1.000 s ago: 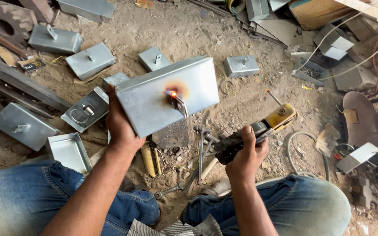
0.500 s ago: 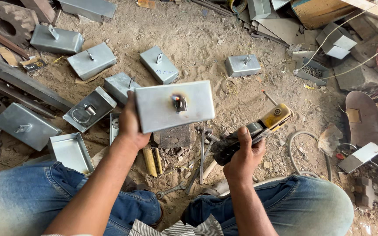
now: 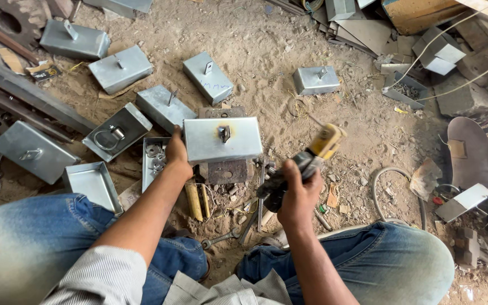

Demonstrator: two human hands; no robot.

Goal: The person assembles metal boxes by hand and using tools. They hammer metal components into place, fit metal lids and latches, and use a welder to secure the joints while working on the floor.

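Observation:
My left hand grips the left edge of a grey sheet-metal box and holds it flat over a rusty steel plate on the sandy ground. A small welded lug with a scorch mark sits at the middle of the box's top. My right hand is closed around a black and yellow welding electrode holder, held just right of the box and pointing up and to the right, clear of the metal.
Several similar metal boxes lie on the ground beyond and to the left. An open tray with small parts sits by my left hand. A spanner, rods and a hose lie near my knees. Scrap is piled at the far right.
My left hand has lowered and levelled the box onto the plate. The glow at the weld has died to a dark scorch mark. The electrode holder has pulled away to the right.

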